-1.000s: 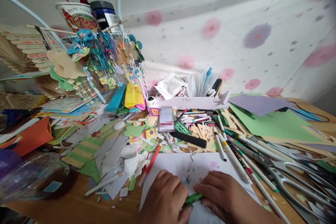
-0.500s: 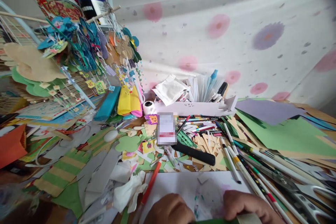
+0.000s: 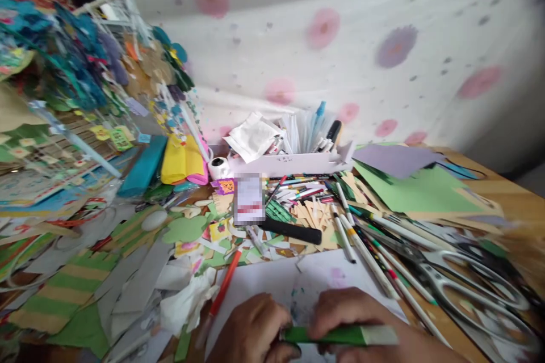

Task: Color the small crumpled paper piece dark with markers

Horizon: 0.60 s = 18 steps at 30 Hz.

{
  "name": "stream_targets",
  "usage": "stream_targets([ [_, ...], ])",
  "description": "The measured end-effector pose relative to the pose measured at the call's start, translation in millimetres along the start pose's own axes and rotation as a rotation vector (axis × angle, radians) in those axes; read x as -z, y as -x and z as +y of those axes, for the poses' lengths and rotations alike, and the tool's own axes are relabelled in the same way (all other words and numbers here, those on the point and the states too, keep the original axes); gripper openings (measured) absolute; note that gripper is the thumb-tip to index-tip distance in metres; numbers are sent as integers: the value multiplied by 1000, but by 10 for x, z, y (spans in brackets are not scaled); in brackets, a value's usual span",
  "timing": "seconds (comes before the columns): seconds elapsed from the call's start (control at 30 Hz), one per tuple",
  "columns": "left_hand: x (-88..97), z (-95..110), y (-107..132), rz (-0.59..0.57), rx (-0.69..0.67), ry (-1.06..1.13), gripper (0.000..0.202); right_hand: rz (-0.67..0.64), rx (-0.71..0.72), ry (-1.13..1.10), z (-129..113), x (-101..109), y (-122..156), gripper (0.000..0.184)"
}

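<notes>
Both my hands sit at the bottom edge over a white sheet of paper (image 3: 272, 281). My left hand (image 3: 251, 332) is closed, its fingertips pinching the left end of a green strip with a pale right end (image 3: 340, 334). My right hand (image 3: 357, 317) is closed over the middle of the same strip, fingers curled on top of it. The strip lies level, just above the sheet.
Markers (image 3: 361, 241) and large scissors (image 3: 464, 289) lie to the right. A red pen (image 3: 223, 286) rests left of the sheet. A black-handled tool (image 3: 293, 231), a white box of supplies (image 3: 293, 161), paper scraps, green and purple sheets (image 3: 417, 190) and a hanging paper craft display (image 3: 85, 79) crowd the table.
The view has swung and tilted. My hands, cut off at the bottom edge half a second ago, are again in full view, and the green strip now shows its pale right end.
</notes>
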<state>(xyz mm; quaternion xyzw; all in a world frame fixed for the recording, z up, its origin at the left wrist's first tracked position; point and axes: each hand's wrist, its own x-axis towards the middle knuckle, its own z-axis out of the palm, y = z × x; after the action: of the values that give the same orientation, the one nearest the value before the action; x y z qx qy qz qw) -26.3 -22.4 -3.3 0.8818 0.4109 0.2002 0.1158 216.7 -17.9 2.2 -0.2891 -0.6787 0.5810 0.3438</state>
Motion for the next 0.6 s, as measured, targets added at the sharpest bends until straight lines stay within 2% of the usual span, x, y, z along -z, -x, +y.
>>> stream_targets([
  [0.07,-7,-17,6,4,-64,-2,22,-12,0,3,-18,2,-19,25],
  [0.1,-13,-32,13,38,-92,-1,26,28,3,-35,-4,25,-28,20],
  [0.17,-15,-64,32,67,-69,-20,26,252,-11,-128,44,117,-44,20],
  [0.23,6,-81,49,114,-39,-42,19,560,-14,-208,94,241,-58,26],
  [0.3,51,-70,63,175,-50,-59,13,717,-24,-241,125,355,-68,31],
  [0.37,103,-41,77,223,-54,-76,15,748,-50,-219,131,425,-72,31],
  [0.47,152,-28,128,242,-33,-101,17,677,-70,-144,101,434,-61,28],
  [0.6,180,-117,249,248,25,-166,13,589,-61,53,45,372,-35,24],
])
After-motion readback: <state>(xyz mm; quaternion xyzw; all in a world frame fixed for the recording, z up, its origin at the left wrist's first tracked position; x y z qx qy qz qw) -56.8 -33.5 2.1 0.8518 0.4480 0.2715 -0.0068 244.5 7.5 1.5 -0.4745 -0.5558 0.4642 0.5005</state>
